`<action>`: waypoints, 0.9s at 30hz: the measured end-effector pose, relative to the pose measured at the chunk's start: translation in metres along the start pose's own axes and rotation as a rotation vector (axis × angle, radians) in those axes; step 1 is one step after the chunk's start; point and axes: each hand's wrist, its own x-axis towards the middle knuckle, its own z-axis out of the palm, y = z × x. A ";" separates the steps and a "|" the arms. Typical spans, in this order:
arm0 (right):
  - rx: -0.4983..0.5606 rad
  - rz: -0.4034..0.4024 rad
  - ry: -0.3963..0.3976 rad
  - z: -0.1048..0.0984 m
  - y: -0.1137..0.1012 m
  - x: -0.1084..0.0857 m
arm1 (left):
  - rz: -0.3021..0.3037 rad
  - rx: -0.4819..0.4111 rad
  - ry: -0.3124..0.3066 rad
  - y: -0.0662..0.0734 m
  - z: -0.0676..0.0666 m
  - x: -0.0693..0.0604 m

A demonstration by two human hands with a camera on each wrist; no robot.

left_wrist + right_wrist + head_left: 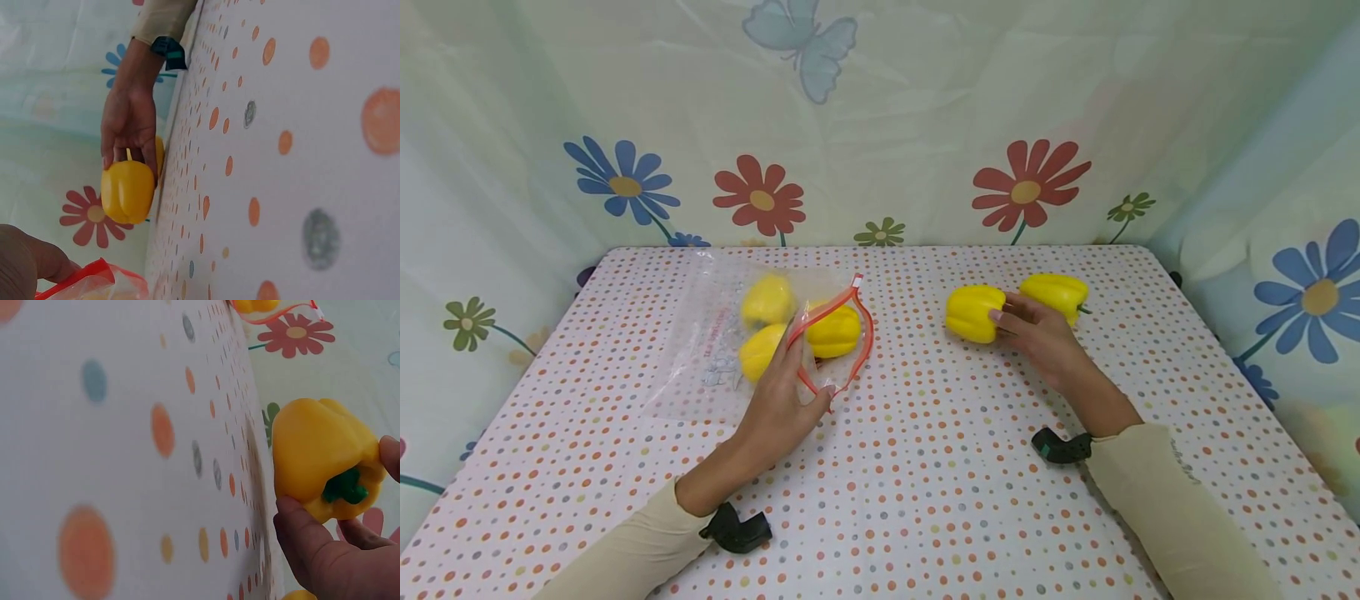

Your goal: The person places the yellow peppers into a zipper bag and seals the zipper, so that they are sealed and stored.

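Observation:
My left hand [786,400] grips the red-edged rim of a clear zip bag [688,367], whose mouth gapes to the right. Inside the bag are three yellow bell peppers, one [837,331] close to the opening. My right hand [1047,343] pinches another yellow pepper [973,313] by its stem end, thumb on one side and fingers on the other; in the right wrist view the green stem [345,486] faces the palm. This pepper [127,192] appears held above the table in the left wrist view.
One more yellow pepper [1055,293] lies on the dotted tablecloth [925,500] just behind my right hand. A flower-printed curtain [917,108] stands along the back and both sides of the table.

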 end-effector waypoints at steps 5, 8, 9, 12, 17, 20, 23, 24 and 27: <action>-0.002 -0.005 -0.023 0.009 0.001 -0.001 | 0.001 -0.010 -0.004 0.000 0.000 -0.001; 0.015 0.001 -0.043 0.015 -0.001 -0.002 | 0.003 -0.015 -0.004 0.001 -0.001 -0.001; 0.030 0.003 -0.056 0.017 -0.002 -0.003 | 0.005 -0.014 -0.003 0.001 -0.001 -0.001; 0.054 0.007 -0.074 0.023 -0.006 -0.005 | 0.009 -0.013 -0.001 0.001 -0.001 -0.001; 0.066 0.006 -0.111 0.031 -0.010 -0.005 | 0.004 -0.005 -0.001 0.001 0.001 0.001; 0.086 0.008 -0.137 0.037 -0.012 -0.004 | 0.011 0.005 0.001 0.001 0.001 0.002; 0.102 0.017 -0.158 0.045 -0.014 -0.005 | 0.025 0.017 0.006 0.000 0.001 0.001; 0.099 0.019 -0.163 0.047 -0.014 -0.005 | 0.028 0.018 0.006 0.000 0.001 0.000; 0.094 0.024 -0.170 0.054 -0.014 -0.004 | 0.029 0.018 0.000 0.000 0.001 0.000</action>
